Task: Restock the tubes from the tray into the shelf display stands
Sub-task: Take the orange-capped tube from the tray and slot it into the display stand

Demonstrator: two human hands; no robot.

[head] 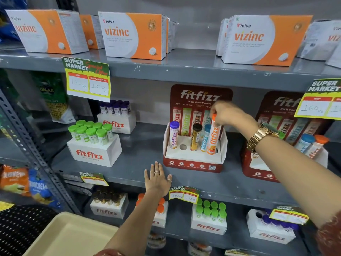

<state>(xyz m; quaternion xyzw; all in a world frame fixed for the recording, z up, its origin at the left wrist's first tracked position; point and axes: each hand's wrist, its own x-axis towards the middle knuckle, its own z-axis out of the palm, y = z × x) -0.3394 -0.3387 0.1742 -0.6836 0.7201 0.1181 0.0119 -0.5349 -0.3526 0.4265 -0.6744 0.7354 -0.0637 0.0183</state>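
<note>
A red fitfizz display stand point(193, 164) sits on the middle shelf. It holds a purple-capped tube point(174, 134), a black-capped tube point(196, 137) and a blue-capped tube point(205, 138); one hole point(183, 147) between purple and black is empty. My right hand point(227, 115) grips the cap end of an orange-capped tube point(214, 140) whose base is in the stand's rightmost hole. My left hand point(157, 179) lies flat with fingers spread on the shelf edge, left of the stand. The beige tray point(73, 235) shows at the bottom left; no tubes are visible in it.
A second red stand point(258, 170) with blue- and orange-capped tubes stands at the right. White fitfizz boxes of green-capped point(94, 154) and purple-capped tubes point(117, 122) sit at the left. Vizinc boxes point(134, 36) fill the upper shelf. More fitfizz boxes point(208, 224) line the lower shelf. Price tags point(87, 80) hang from shelf edges.
</note>
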